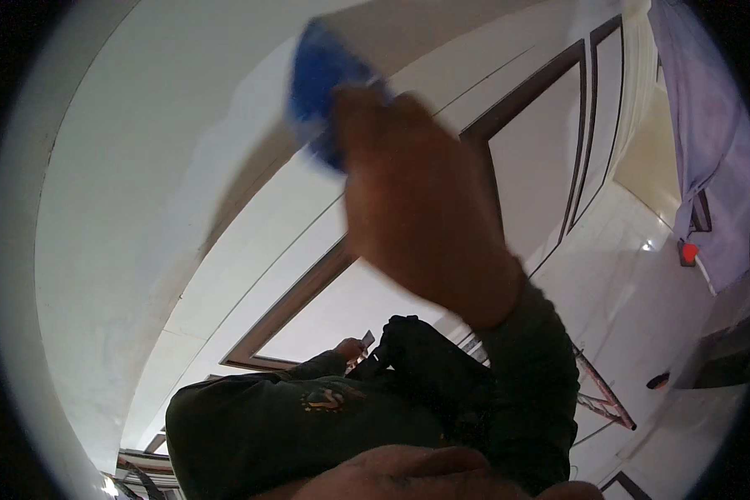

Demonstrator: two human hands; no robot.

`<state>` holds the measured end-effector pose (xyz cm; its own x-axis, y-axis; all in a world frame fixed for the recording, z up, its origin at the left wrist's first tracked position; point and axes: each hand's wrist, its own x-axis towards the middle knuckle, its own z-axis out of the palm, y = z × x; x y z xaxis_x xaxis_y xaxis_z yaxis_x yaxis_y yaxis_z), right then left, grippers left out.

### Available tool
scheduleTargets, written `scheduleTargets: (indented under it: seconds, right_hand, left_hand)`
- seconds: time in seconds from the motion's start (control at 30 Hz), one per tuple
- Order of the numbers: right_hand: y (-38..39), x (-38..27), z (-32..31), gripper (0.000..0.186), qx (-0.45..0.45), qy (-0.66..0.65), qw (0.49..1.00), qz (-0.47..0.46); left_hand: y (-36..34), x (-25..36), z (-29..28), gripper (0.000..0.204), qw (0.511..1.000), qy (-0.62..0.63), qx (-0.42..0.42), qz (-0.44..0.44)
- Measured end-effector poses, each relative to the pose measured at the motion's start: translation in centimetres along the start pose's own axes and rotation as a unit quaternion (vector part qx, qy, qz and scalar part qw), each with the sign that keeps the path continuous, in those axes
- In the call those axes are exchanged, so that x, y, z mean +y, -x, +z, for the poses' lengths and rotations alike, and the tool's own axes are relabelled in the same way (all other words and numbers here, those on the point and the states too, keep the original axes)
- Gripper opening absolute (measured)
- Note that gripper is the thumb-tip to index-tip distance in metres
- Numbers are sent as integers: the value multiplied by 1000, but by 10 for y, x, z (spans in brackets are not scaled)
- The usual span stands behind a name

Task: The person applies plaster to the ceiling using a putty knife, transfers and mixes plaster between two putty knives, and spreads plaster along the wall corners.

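My right hand is raised in front of me, its fingers closed round a blue flat-looking tool. Motion blurs both the hand and the tool, so the exact kind is unclear. The tool is at a pale, smooth curved-looking surface; I cannot tell whether it touches. Much lower and smaller in view, my left hand is closed on a small flat grey piece. Its other end is hidden by my dark clothing.
Dark-brown framed panels run across the pale wall. A lilac cloth hangs at the right, with a small red object by its lower edge. At lower right stands a reddish metal frame like a ladder or scaffold.
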<state>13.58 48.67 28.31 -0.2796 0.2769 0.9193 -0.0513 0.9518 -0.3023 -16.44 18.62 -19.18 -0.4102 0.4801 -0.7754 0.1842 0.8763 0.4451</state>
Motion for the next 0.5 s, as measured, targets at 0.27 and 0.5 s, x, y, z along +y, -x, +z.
scheduleTargets:
  seconds: [0.27,0.5]
  right_hand:
    - [62,29,2,29,98,-162,981,29]
    - [75,156,55,45,430,-464,689,353]
  left_hand:
    - [35,60,-7,17,985,-2,63,159]
    - [66,-5,-7,16,964,-201,80,155]
